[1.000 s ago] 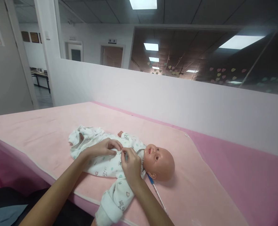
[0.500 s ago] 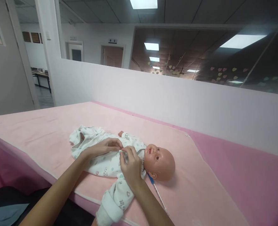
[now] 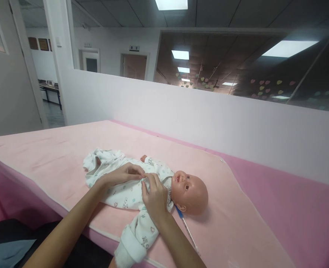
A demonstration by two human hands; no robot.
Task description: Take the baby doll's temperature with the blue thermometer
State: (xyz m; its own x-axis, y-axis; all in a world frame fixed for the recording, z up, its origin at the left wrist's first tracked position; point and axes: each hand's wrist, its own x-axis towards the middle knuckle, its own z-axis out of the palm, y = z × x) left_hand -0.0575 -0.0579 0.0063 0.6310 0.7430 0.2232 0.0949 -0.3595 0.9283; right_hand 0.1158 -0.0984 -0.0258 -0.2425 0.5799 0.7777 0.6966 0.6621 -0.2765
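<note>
A baby doll (image 3: pixel 190 193) lies on its back, head to the right, dressed in a white printed romper (image 3: pixel 125 195). Over its chest, my left hand (image 3: pixel 128 173) pinches the front edge of the cloth with its fingertips. My right hand (image 3: pixel 155 197) meets it there, thumb and fingers closed on the same edge. Whatever fastening lies between the fingertips is too small to make out. Beside the doll's neck rests a thin thermometer-like stick (image 3: pixel 189 232) with a blue end, partly under the head. The doll's near sleeve (image 3: pixel 138 238) has a folded cuff.
A pink padded sheet (image 3: pixel 55 160) covers the table, its near edge close to my lap. Behind it stands a low white wall (image 3: pixel 181 111) with a window above. An open doorway (image 3: pixel 51 93) is at the far left.
Both hands stay at the doll's chest, with only a slight shift of the fingertips at the cloth edge. The whole view has drifted marginally.
</note>
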